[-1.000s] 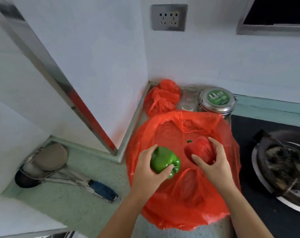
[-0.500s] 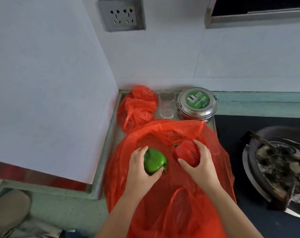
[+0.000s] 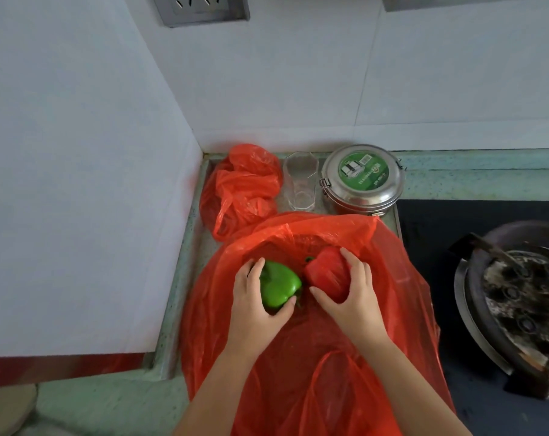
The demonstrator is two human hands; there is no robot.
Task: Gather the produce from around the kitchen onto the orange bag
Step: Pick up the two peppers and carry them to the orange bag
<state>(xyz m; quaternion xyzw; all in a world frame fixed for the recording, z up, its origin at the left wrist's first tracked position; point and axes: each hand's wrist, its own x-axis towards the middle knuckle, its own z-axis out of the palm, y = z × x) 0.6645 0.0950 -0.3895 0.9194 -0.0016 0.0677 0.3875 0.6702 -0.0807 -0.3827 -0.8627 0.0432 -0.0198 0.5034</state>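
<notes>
Left hand [image 3: 257, 305] grips green pepper [image 3: 278, 285], right hand [image 3: 355, 298] grips red pepper [image 3: 326, 273] — both on orange bag [image 3: 298, 372].

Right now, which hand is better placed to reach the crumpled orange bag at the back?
Left. The left hand, holding the green pepper, is nearer the crumpled orange bag; the right hand, holding the red pepper, is farther across.

The steel tin [image 3: 359, 201] has a green label [image 3: 363, 172] with white print too blurred to read.
</notes>
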